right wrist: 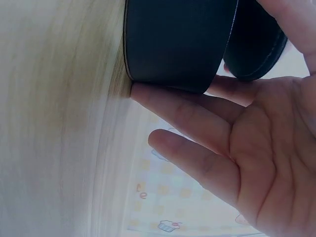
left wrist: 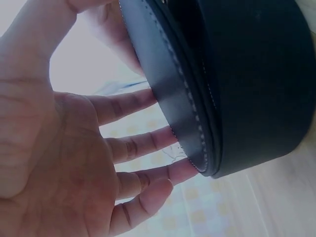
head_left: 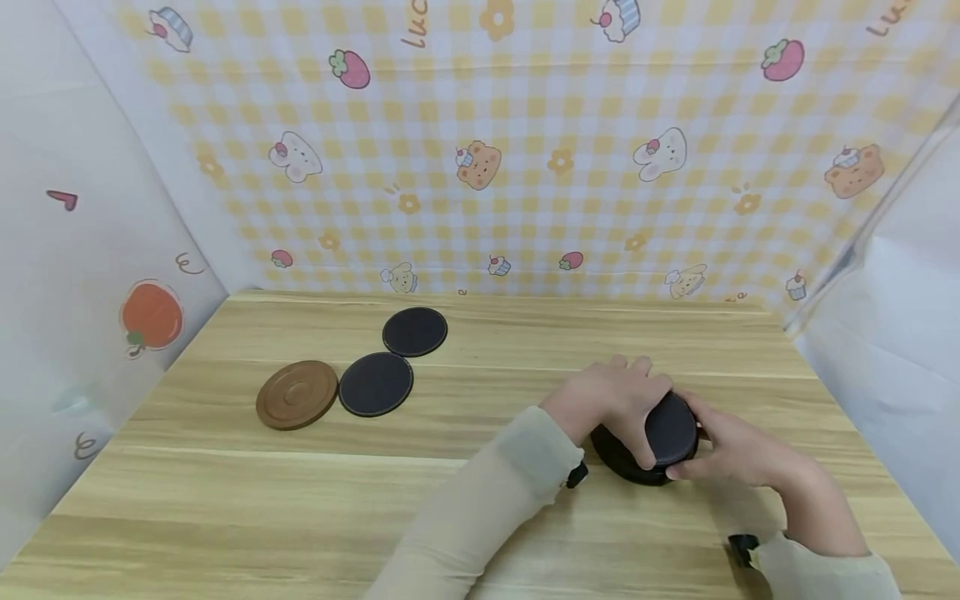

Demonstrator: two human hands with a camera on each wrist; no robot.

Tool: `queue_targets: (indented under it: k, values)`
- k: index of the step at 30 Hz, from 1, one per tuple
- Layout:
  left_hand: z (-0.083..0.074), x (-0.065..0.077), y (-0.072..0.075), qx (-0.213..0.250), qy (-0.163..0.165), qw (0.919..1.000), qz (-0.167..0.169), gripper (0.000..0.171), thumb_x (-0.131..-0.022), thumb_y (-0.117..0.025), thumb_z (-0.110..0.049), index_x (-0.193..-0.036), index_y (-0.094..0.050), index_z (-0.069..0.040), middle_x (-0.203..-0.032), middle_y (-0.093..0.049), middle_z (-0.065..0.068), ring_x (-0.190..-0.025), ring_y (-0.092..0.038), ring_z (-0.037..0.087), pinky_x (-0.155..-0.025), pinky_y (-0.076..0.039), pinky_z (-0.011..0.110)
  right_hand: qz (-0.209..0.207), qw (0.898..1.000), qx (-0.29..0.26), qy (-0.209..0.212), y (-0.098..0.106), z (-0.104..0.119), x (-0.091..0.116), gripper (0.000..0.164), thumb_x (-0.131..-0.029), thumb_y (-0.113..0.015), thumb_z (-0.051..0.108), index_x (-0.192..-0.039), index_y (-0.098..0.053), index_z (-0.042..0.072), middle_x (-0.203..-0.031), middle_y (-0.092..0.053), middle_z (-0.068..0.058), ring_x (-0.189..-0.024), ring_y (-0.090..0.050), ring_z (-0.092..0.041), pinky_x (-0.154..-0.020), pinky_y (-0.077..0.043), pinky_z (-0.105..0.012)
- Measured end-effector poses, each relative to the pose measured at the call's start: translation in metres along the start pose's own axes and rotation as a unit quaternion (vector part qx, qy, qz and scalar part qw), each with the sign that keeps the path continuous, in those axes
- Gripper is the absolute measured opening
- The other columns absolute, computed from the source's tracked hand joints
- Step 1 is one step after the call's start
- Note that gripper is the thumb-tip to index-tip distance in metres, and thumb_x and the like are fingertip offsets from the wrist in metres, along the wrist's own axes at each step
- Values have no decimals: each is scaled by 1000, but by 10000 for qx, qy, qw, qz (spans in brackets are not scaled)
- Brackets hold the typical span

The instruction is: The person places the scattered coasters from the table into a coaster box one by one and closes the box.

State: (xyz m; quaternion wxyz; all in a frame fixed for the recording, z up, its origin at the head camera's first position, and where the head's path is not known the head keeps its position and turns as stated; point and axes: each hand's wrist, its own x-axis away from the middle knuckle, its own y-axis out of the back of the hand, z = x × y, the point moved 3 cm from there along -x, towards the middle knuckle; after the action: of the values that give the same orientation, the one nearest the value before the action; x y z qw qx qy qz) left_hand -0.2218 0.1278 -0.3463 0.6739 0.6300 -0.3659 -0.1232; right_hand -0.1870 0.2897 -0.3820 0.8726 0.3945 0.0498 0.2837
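Note:
In the head view, a short round black holder stands on the right part of the table. My left hand comes over it from the left and grips a black round coaster by its edges, thumb on the near side. The coaster, edged with light stitching, tilts at the holder's top in the left wrist view, with a dark gap under one side. My right hand holds the holder's right side, its thumb near the front. Fingertips reach the holder's bottom edge in the right wrist view.
Farther left on the wood-grain table lie two flat black coasters, edge to edge, and a brown round disc with ringed grooves beside the nearer one. A yellow checked cloth hangs behind the table.

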Motion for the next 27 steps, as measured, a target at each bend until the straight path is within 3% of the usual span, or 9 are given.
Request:
queue_targets:
  k: [10, 27]
  values:
    - [-2, -5, -5, -310, 17, 9995, -3, 85, -71, -72, -71, -143, -35, -44, -127, -39, -12, -105, -39, 10, -83, -44, 24, 75, 10000, -37, -50, 0, -2, -1, 107, -80, -83, 30, -153, -16, -9, -147, -40, -35, -131, -46, -48, -86, -44, -13]
    - [3, -7, -11, -371, -49, 9991, -182, 88, -72, -73, -70, -145, -33, -43, -132, -38, -12, -114, -38, 10, -88, -42, 27, 124, 9997, 114, -159, 0, -3, 0, 106, -80, -83, 33, -154, -17, -5, -145, -41, -35, -128, -49, -49, -87, -48, -20]
